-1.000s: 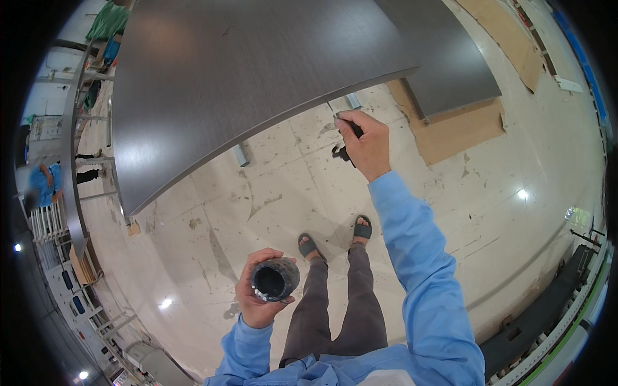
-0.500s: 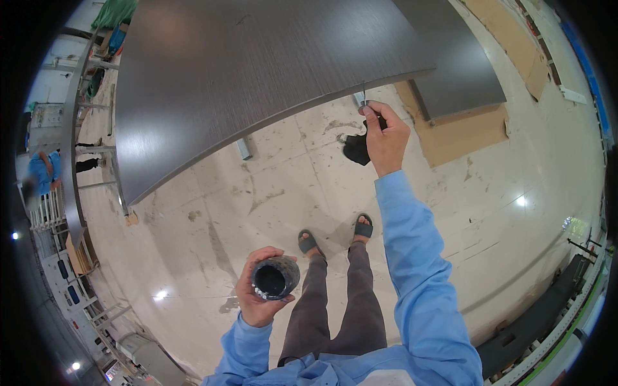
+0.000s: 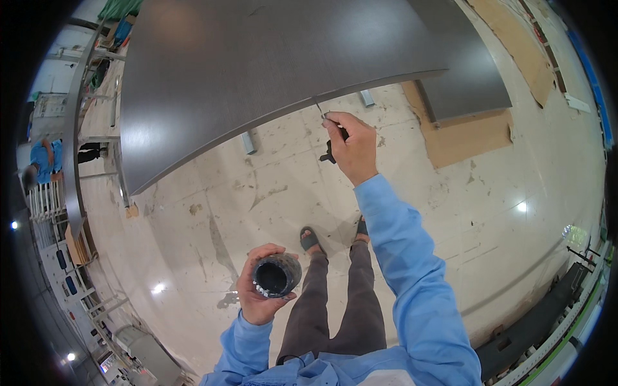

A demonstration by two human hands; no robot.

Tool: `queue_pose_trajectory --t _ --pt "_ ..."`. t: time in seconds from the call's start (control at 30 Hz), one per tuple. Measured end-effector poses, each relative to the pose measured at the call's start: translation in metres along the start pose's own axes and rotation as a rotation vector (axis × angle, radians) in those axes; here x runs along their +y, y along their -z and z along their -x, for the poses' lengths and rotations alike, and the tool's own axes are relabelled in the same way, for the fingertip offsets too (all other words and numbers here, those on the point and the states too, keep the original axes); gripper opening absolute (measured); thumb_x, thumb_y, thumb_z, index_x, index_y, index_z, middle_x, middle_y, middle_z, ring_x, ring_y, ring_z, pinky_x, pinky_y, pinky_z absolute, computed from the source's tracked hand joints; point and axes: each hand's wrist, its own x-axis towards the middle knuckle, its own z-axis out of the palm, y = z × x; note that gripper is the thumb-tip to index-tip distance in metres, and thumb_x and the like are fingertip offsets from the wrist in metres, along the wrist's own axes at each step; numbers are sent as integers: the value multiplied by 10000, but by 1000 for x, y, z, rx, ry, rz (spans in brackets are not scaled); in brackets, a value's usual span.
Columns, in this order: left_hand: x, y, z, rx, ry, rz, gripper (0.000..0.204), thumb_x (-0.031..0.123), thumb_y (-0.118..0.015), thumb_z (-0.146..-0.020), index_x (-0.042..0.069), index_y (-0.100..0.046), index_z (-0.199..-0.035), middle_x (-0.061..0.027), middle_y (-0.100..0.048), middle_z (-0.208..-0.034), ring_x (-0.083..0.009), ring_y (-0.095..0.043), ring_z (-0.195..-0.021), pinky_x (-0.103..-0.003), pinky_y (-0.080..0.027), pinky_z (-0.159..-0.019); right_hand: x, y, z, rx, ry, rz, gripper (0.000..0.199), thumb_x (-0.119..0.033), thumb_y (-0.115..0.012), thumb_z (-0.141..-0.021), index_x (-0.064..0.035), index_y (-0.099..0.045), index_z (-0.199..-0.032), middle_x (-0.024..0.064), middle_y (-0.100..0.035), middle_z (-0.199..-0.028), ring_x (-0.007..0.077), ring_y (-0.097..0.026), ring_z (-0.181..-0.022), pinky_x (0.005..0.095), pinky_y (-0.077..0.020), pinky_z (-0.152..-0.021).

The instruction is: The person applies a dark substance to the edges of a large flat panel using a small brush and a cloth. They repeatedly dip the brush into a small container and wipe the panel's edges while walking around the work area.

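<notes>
My left hand [image 3: 257,302] is closed round a small dark round pot [image 3: 291,265] with black contents and pale specks on its rim. My right hand [image 3: 356,149] pinches a thin brush-like tool [image 3: 319,109], whose tip meets the front edge of a large dark grey wood-grain panel [image 3: 270,58]. Something black, like a crumpled rag [image 3: 328,156], hangs from the same hand, partly hidden behind the fingers.
A second dark panel [image 3: 470,90] lies at the right on brown cardboard [image 3: 450,151]. Metal legs [image 3: 248,143] show below the large panel's edge. Racks and another person in blue [image 3: 46,161] are at the far left. A black beam [image 3: 534,325] lies at the lower right.
My right hand has moved left along the panel's front edge with the thin tool, and the black rag-like thing has moved with it. My left hand holds the pot nearly where it was.
</notes>
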Motion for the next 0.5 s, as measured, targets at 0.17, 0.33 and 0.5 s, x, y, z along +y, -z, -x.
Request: queue_pose_trajectory --t 0.17,0.33,0.5 --pt "-6 6 2 9 -14 -5 816 225 -990 -711 -32 -563 -1358 -155 -544 -1359 -324 -673 -1205 -414 -540 -1045 9 -7 6 325 -146 -36 128 -75 -763 -912 3 -751 -1013 105 -769 -922 160 -715 -806 290 -550 -752" --pt "-11 9 6 25 -6 3 830 243 -994 -704 -31 -564 -1359 -157 -546 -1357 -317 -661 -1217 -417 -541 -1049 14 -8 5 171 -40 33 127 -73 -768 -907 3 -756 -1008 108 -770 -918 173 -717 -812 291 -550 -761" --pt "-14 9 9 95 22 -36 891 309 -996 -648 -43 -562 -1341 -167 -560 -1331 -349 -693 -1142 -440 -552 -984 11 2 0 301 -104 45 83 -54 -751 -894 -17 -737 -967 136 -753 -906 277 -734 -789 343 -569 -742"
